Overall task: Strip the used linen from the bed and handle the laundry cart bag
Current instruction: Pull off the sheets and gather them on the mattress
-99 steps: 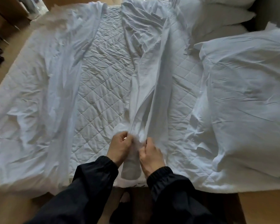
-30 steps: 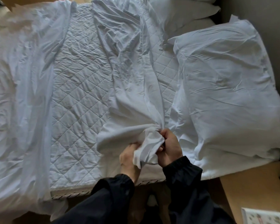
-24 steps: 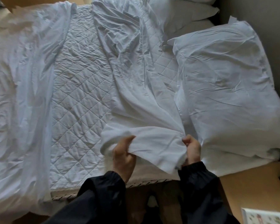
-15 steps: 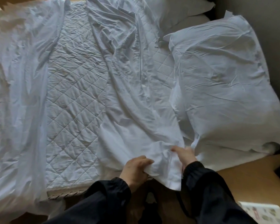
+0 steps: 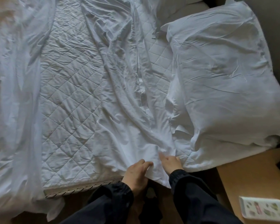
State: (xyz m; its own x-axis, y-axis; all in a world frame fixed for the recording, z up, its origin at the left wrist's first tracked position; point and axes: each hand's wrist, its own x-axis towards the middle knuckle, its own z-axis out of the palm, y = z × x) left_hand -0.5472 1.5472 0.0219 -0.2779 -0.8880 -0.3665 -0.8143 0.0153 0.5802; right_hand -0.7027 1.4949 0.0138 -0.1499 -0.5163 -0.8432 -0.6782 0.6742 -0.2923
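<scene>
A crumpled white sheet [image 5: 124, 97] runs as a long band from the far end of the bed down to the near edge, over the quilted mattress pad [image 5: 68, 94]. Its near end hangs over the mattress edge between my hands. My left hand [image 5: 136, 171] has its fingers curled over a fold of that end. My right hand [image 5: 170, 162] lies just to the right, fingers stretched out flat on the cloth. No laundry cart or bag is in view.
A large white pillow [image 5: 225, 78] fills the right side of the bed, with more pillows [image 5: 176, 5] behind it. Another loose sheet [image 5: 14, 94] lies bunched along the left. A wooden bedside table [image 5: 249, 175] at lower right carries a printed card [image 5: 263, 209].
My hands spread the bunched sheet end apart, then lowered it to the mattress edge and came close together. The right hand went from gripping the cloth to lying flat on it.
</scene>
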